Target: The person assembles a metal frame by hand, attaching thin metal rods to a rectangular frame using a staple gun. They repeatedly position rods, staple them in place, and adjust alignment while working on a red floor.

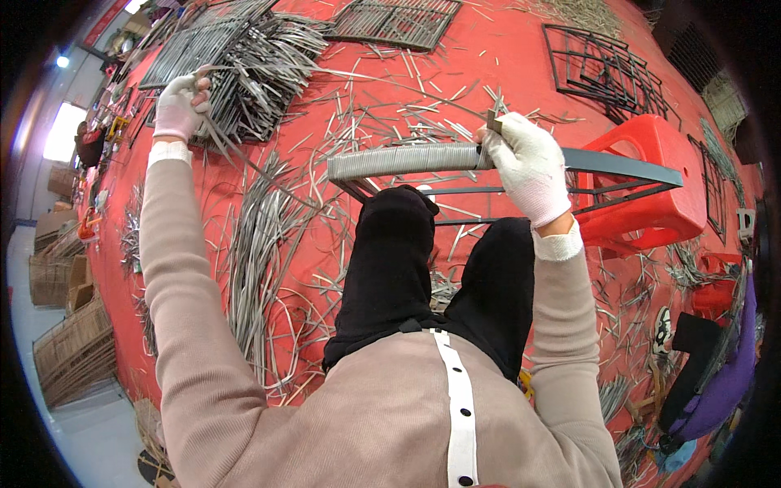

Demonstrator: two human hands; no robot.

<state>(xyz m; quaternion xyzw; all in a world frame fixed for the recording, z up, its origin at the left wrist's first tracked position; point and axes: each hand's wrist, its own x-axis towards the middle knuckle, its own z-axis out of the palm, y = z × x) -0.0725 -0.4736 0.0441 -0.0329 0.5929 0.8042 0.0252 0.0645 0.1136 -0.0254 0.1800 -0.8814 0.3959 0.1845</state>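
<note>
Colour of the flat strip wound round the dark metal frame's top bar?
Light grey; the flat wound strip shows best in the head view.

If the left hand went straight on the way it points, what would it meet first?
Probably the flat grey slatted panel beyond the white-gloved left hand, though the depth between them is unclear.

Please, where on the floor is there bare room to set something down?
Nearly bare: the red floor between the slatted panel at top centre and the black frames at upper right. The pale floor at lower left, below the cardboard, also looks free. Crowded: between the left forearm and the wrapped frame, under grey strips.
</note>
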